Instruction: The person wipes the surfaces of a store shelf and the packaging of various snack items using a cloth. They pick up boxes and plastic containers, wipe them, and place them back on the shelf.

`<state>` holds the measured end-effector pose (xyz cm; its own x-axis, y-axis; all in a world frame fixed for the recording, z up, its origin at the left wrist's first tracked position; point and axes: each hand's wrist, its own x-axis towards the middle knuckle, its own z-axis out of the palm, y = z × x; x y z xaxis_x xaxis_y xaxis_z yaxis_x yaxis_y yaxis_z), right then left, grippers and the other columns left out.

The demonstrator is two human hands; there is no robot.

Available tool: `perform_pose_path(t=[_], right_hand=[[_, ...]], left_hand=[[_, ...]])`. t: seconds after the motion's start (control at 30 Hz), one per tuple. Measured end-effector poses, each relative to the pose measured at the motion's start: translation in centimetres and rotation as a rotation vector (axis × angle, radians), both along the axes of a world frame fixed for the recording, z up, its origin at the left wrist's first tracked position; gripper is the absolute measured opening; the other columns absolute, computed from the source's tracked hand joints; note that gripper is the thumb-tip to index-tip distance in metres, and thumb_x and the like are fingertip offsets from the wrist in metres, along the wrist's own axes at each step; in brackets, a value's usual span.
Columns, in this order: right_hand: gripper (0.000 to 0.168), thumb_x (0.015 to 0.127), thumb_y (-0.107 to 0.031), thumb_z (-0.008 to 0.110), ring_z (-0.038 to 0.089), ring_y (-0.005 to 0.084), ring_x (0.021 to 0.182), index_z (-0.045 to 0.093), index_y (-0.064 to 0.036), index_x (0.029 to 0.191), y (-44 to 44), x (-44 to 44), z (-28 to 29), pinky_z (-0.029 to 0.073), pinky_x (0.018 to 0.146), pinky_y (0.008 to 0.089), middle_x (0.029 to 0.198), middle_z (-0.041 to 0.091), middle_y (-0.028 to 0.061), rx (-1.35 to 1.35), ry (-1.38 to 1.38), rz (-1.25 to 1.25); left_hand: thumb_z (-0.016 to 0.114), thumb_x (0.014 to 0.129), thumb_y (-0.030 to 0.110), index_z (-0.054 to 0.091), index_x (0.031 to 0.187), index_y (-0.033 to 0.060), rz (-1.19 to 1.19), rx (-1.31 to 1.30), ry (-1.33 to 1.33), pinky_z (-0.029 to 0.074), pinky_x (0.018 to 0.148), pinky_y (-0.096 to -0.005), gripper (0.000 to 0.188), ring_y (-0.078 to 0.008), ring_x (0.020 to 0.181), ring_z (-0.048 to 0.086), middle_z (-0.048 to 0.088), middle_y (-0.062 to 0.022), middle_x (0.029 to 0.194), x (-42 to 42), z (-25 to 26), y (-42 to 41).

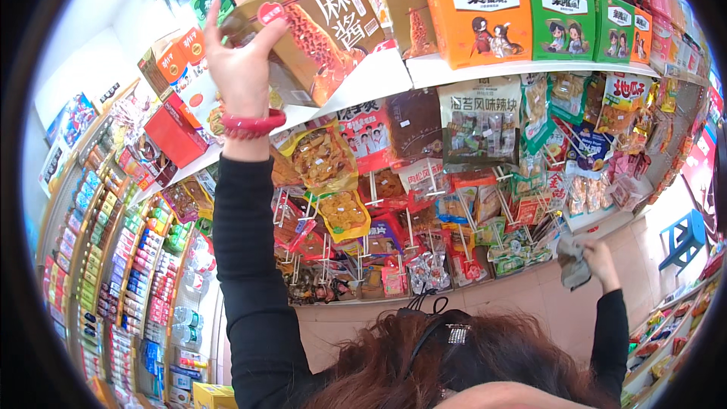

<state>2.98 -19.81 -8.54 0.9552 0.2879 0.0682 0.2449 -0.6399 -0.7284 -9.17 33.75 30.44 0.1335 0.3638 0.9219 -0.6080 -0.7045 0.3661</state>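
My left hand [241,65] is raised at the top shelf, gripping the left end of a brown cardboard snack box [318,23]. The thumb lies across the box's printed front, and the other fingers are partly hidden. This box stands tilted near the edge of the white shelf [377,76]. A red bangle circles the left wrist. Off to the right and lower down, my right hand [599,261] holds a crumpled grey cloth [573,264], clear of the hanging goods. Next to the brown box on the shelf are an orange carton [480,23] and a green carton [562,20].
Below the shelf, snack packets [480,125] hang on several protruding metal hooks [372,190]. Shelves of small packaged goods [125,272] line the left. A blue plastic stool [684,241] stands on the tiled floor [511,312] at right. Another snack rack [670,335] is at lower right.
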Motion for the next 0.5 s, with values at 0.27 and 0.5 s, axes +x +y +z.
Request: perform_pose_path(t=[0.27,0.5], right_hand=[[0.033,0.07,0.0,0.052,0.066,0.0301,0.087,0.065,0.0,0.101,-1.2,-2.4,-5.2,0.05,0.077,0.0351,0.087,0.065,0.0244,-0.082,0.167,-0.165],[0.033,0.07,-0.001,0.054,0.065,0.0339,0.088,0.065,0.0,0.101,-1.3,-1.5,-8.8,0.05,0.077,0.0368,0.087,0.063,0.0276,-0.154,0.159,-0.154]], left_hand=[[0.083,0.052,0.021,0.048,0.12,-0.004,0.367,0.019,0.143,0.049,0.084,-0.031,0.08,-0.0265,0.094,0.06,0.059,-0.0218,0.106,6.9,0.8,0.5],[0.084,0.054,0.038,0.022,0.132,-0.0082,0.765,0.076,0.413,0.04,0.097,-0.0394,0.11,-0.0387,0.114,0.046,0.041,-0.033,0.123,13.1,-2.2,-1.5]])
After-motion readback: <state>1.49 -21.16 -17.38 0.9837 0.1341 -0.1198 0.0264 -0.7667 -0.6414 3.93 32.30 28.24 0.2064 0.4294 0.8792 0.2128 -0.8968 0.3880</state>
